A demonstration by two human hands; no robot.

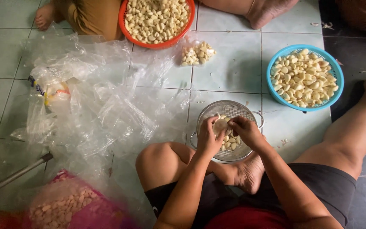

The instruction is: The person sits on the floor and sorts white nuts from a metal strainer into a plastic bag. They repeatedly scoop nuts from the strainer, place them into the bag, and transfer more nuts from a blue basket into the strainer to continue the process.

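Left hand [209, 138] and right hand [243, 131] together grasp one garlic clove [220, 125] over metal strainer [229, 111], few cloves inside. Blue basket [334, 72] and red basket [123, 17] full; pink bag [94, 212] remains.

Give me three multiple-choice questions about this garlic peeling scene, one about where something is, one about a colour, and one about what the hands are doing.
1. Where is the metal strainer?
A. On the floor in front of the person's knee
B. Inside the blue basket
C. On top of the plastic bags

2. What colour is the basket of cloves at the right?
A. Orange
B. Blue
C. Green

3. What are the left hand and right hand doing?
A. Resting flat on the tiles
B. Lifting the orange basket
C. Holding a clove together over the strainer

Answers: 1 A, it sits on the tiles by the bent leg. 2 B, its rim is blue. 3 C, both hands meet on one clove.
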